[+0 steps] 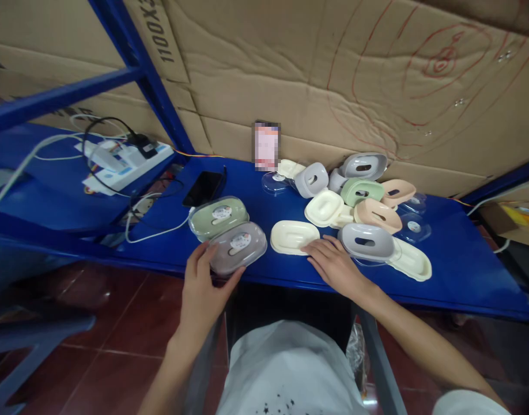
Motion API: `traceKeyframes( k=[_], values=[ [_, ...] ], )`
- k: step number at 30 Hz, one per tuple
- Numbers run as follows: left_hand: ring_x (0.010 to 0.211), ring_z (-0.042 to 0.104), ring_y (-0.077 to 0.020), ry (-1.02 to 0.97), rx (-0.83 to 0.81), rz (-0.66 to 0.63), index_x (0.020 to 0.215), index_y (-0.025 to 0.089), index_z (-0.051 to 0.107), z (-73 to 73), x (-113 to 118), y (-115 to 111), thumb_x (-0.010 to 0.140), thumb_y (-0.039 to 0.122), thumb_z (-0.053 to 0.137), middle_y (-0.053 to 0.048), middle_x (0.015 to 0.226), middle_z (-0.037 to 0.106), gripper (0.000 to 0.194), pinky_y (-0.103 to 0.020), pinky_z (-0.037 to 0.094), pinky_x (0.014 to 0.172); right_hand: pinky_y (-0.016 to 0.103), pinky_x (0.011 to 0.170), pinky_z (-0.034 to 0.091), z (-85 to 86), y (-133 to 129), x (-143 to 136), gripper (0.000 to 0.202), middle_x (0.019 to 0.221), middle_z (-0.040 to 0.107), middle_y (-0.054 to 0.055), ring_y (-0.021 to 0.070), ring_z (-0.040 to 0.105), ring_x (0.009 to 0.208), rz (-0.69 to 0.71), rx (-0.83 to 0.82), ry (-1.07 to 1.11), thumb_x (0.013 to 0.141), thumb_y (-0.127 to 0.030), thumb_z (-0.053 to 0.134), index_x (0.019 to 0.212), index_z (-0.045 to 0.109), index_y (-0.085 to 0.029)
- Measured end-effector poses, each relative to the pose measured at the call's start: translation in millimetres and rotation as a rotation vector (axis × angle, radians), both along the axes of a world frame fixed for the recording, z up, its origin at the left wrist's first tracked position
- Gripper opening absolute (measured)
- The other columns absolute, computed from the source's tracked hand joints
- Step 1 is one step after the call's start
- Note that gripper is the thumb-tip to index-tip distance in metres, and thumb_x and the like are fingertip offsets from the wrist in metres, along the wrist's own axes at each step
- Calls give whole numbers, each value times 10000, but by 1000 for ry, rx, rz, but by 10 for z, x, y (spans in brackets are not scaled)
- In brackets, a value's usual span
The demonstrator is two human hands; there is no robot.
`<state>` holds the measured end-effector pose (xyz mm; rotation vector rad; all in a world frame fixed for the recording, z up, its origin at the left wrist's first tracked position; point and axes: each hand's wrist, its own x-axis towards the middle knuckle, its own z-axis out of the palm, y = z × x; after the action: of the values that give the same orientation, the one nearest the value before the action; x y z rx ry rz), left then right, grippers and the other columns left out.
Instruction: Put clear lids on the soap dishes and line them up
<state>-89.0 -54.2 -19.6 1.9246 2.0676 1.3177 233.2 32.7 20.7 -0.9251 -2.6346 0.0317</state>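
My left hand (204, 282) is curled around a grey oval soap box (230, 256) with a clear lid and a round sticker, thumb on the near side. Behind that box, a green lidded soap box (215, 222) stands close against it. My right hand (333, 262) has its fingers and thumb at the right end of a cream oval tray (290, 237), which lies on the blue table (256, 199). Just beyond my right hand is an open grey soap box shell (368, 242) with a slot in its bottom. Another cream tray (409, 259) lies to its right.
Several grey, green (362, 191) and peach shells (379, 216), cream trays and clear lids (414, 227) are heaped at the back right. A lit phone (267, 147) leans on the cardboard. A dark phone (204, 189), cables and a power strip (135, 167) are left.
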Motion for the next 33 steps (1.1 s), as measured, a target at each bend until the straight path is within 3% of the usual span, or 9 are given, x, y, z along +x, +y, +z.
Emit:
traceKeyframes(
  k=[4, 8, 13, 15, 19, 23, 27, 30, 33],
  values=[
    [1547, 439, -435, 22, 26, 3, 1604, 232, 393, 9, 119, 196, 958, 430, 786, -225, 1629, 399, 782, -655, 463, 1220, 561, 1195, 469, 110, -170, 139, 329, 1306, 783, 93, 262, 708, 1249, 50, -32, -12, 1099, -218, 546, 1397, 684, -237],
    [1606, 345, -437, 179, 214, -2, 1605, 279, 404, 44, 346, 167, 949, 262, 795, -204, 1709, 306, 764, -656, 414, 1252, 558, 1235, 398, 314, -93, 234, 364, 1400, 749, 97, 278, 674, 1319, -43, 76, -15, 1112, -222, 513, 1445, 659, -228],
    [1408, 604, -362, 349, 152, -376, 1378, 241, 609, 81, 680, 93, 1012, 198, 699, -163, 1527, 596, 380, -531, 555, 1124, 546, 1201, 383, 624, 551, 165, 445, 1486, 686, 167, 337, 603, 1406, -198, 150, -155, 1102, -230, 484, 1531, 583, -164],
    [1360, 642, -358, 356, 90, -436, 1264, 219, 655, 72, 772, 116, 1032, 208, 670, -151, 1469, 655, 233, -533, 570, 1100, 524, 1143, 407, 677, 932, 27, 435, 1447, 701, 195, 359, 621, 1360, -242, 154, -239, 1081, -250, 542, 1491, 599, -118],
    [1292, 680, -316, 273, 60, -477, 1195, 212, 684, 40, 842, 151, 1033, 183, 656, -110, 1287, 745, 166, -498, 605, 1064, 465, 1028, 419, 634, 1516, -272, 324, 1254, 779, 208, 363, 683, 1195, -292, 115, -388, 1021, -277, 674, 1288, 696, -96],
    [1297, 658, -284, 168, 53, -516, 1190, 202, 686, 24, 816, 142, 1027, 170, 671, -108, 1261, 735, 167, -463, 605, 1090, 435, 1018, 387, 575, 1614, -303, 222, 1132, 811, 173, 308, 719, 1069, -279, 122, -369, 1086, -231, 554, 1156, 738, -130],
    [1298, 640, -268, 109, 61, -529, 1163, 209, 688, -5, 796, 158, 1017, 165, 692, -101, 1265, 720, 152, -453, 596, 1105, 447, 1052, 359, 568, 1496, -127, 307, 1183, 801, 158, 302, 712, 1101, -242, 144, -310, 1134, -267, 445, 1198, 725, -161],
    [1297, 632, -266, 99, 63, -525, 1180, 211, 678, -24, 799, 171, 1016, 158, 692, -99, 1266, 716, 173, -464, 588, 1118, 464, 1110, 343, 516, 1458, -62, 337, 1359, 734, 188, 337, 654, 1262, -117, 162, -243, 1101, -351, 544, 1345, 666, -153],
    [1311, 632, -274, 97, 54, -528, 1213, 211, 668, -26, 792, 152, 1017, 145, 677, -111, 1302, 699, 207, -471, 591, 1117, 488, 1147, 334, 421, 1508, -87, 565, 1463, 663, 235, 361, 599, 1351, -115, 161, -281, 1054, -320, 611, 1561, 494, -99]
  ],
)
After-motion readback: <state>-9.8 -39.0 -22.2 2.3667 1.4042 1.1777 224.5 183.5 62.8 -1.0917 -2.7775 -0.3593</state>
